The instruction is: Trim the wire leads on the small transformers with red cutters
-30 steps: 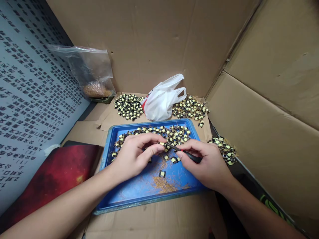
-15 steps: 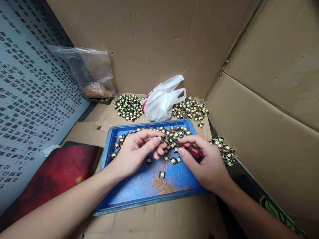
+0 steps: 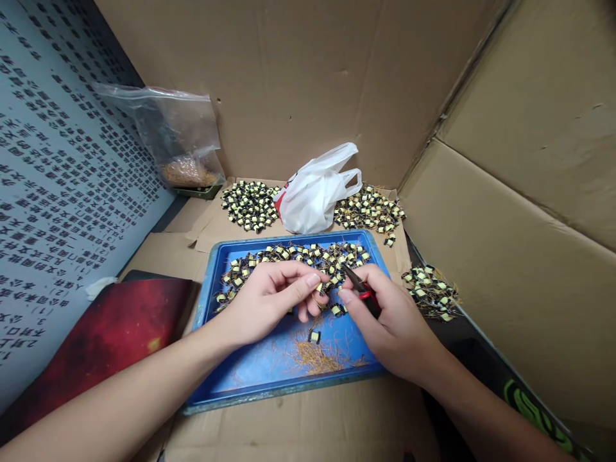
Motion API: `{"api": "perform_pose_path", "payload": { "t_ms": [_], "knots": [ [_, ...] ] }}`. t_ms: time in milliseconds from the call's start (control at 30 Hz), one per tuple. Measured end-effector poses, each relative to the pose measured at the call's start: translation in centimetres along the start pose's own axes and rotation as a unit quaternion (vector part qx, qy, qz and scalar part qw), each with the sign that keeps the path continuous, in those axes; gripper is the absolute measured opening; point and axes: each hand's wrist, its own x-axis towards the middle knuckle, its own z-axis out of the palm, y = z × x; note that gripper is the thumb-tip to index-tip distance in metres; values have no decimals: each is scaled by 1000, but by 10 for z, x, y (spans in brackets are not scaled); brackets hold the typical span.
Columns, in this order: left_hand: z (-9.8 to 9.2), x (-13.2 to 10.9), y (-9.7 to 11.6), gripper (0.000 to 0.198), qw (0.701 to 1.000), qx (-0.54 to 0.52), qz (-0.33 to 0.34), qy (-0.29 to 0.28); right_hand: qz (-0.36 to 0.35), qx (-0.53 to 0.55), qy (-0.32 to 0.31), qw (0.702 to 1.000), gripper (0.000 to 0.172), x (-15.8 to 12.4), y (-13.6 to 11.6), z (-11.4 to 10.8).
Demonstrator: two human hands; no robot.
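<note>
Over a blue tray (image 3: 240, 384), my left hand (image 3: 283, 295) pinches a small transformer coil (image 3: 319, 288) with yellow tape and thin wires between thumb and fingers. My right hand (image 3: 385, 314) is wrapped round red-and-black pliers (image 3: 364, 292), whose dark jaws point up and left, a little apart from the coil. Whether the jaws are open cannot be made out. Many similar coils (image 3: 289, 255) with copper-coloured wire legs fill the tray's far half. One single coil (image 3: 314, 336) lies nearer, beside a heap of wire clippings (image 3: 317, 358).
Behind the tray, a white plastic bag (image 3: 310, 199) stands between a left coil pile (image 3: 250, 205) and a right coil pile (image 3: 370, 208). Another pile (image 3: 432, 292) lies to the right. A clear zip bag (image 3: 187, 141) holds clippings. Cardboard walls (image 3: 308, 77) rise behind and right; a red mat (image 3: 115, 340) lies left.
My left hand has shifted slightly down and right with the coil. The pliers in my right hand have turned steeper, their tips pulled away from the coil.
</note>
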Motion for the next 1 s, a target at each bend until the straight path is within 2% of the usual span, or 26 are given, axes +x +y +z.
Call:
{"api": "perform_pose_path", "payload": {
  "t_ms": [67,100,200,300,500,667,767,933,1000],
  "knots": [
    [0,0,0,35,1000,8,-1,-1,-12,-8,-4,1000,5,-1,3,1],
    [0,1,-1,35,1000,12,0,1,-21,-13,-5,1000,9,-1,4,2],
    [-1,2,-2,35,1000,19,8,23,-45,-21,-12,999,32,-1,7,3],
    [-3,2,-4,35,998,27,15,50,-53,-40,-27,997,47,-2,9,3],
    [-5,1,-6,35,996,53,27,73,-85,-114,9,990,57,0,14,4],
    [-5,3,-4,32,991,50,62,110,-186,-248,21,951,55,2,21,2],
    [-5,3,-5,31,990,55,69,111,-181,-200,36,962,52,1,20,2],
    [-3,0,-9,32,993,76,59,68,-127,-88,47,987,12,-1,10,4],
    [-1,-2,-8,31,991,99,66,53,-129,-84,58,986,9,-1,7,5]
  ]
}}
